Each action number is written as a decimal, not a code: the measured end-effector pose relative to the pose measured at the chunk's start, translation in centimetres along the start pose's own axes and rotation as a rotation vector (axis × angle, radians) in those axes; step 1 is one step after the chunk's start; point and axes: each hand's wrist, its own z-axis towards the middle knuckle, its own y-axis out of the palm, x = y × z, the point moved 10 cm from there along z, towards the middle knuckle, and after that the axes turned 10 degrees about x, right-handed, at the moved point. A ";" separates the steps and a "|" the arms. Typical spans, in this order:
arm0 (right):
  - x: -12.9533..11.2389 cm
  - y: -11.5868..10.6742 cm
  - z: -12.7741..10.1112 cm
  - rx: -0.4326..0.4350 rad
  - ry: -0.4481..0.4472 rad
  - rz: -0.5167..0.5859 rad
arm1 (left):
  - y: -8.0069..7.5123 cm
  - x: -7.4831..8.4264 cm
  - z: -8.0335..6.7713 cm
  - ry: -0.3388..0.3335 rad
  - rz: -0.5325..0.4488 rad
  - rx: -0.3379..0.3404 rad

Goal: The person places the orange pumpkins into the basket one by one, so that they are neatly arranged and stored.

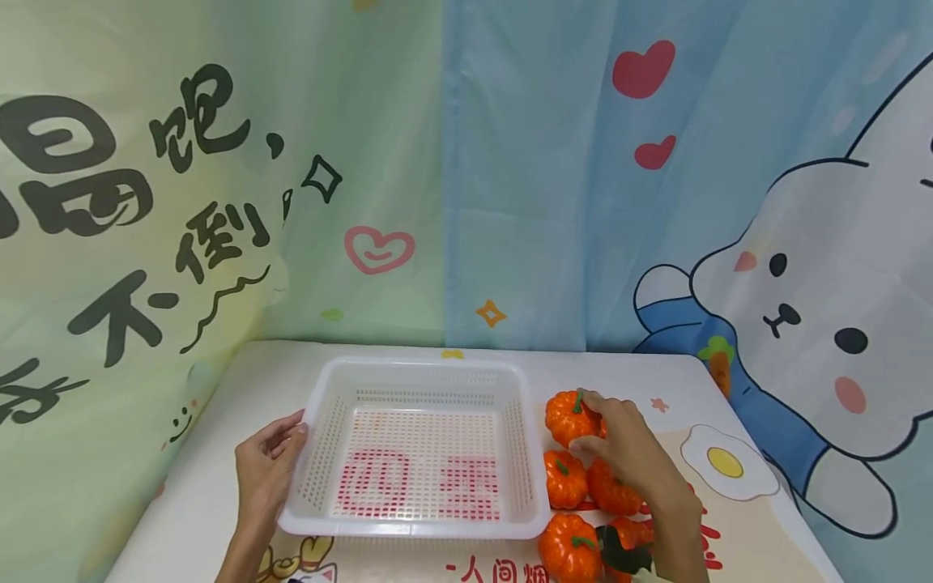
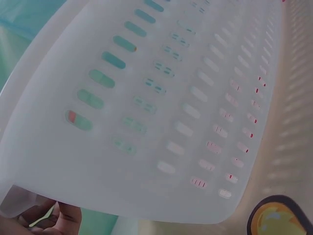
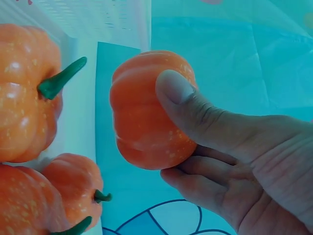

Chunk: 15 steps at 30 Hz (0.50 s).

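One pumpkin (image 3: 146, 112) — inside right grip (image 3: 234, 156).

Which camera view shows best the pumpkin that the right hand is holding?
The right wrist view: the pumpkin fills the frame, thumb pressed on it. The head view shows it small, partly covered by the right hand. The left wrist view misses it.

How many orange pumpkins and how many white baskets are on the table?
Orange pumpkins: 5, counting the one the right hand grips, though the hand may hide more.
White baskets: 1, with the left hand on its side.
Total: 6
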 end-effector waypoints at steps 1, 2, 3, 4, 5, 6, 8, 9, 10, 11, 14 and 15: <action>-0.1 -0.1 0.0 0.005 -0.003 -0.004 | 0.0 0.0 0.0 -0.001 -0.004 0.004; -0.1 -0.2 -0.1 0.007 -0.002 -0.011 | -0.1 -0.1 -0.1 -0.003 -0.007 0.005; -0.2 -0.3 -0.1 0.010 -0.005 -0.015 | -0.1 -0.2 -0.1 -0.004 -0.011 0.005; -0.2 -0.4 -0.2 0.011 -0.006 -0.020 | -0.1 -0.2 -0.1 -0.002 -0.012 0.005; -0.3 -0.5 -0.2 0.013 -0.009 -0.024 | -0.1 -0.2 -0.1 0.001 -0.012 0.004; -0.4 -0.6 -0.2 0.014 -0.014 -0.028 | -0.1 -0.1 -0.1 0.003 -0.013 0.004; -0.6 -0.8 -0.3 0.019 -0.027 -0.034 | -0.1 -0.1 0.0 0.010 -0.017 0.002; -0.7 -0.9 -0.3 0.020 -0.031 -0.035 | -0.1 0.0 0.0 0.013 -0.020 0.002; -0.8 -1.0 -0.4 0.021 -0.034 -0.035 | -0.1 0.0 0.0 0.016 -0.020 0.001; -1.0 -1.0 -0.4 0.021 -0.040 -0.033 | -0.1 0.1 0.0 0.019 -0.020 0.000; -1.3 -1.2 -0.5 0.018 -0.050 -0.034 | -0.1 0.1 0.0 0.021 -0.021 0.001; -1.3 -1.2 -0.6 0.016 -0.052 -0.034 | -0.1 0.1 0.0 0.022 -0.022 0.002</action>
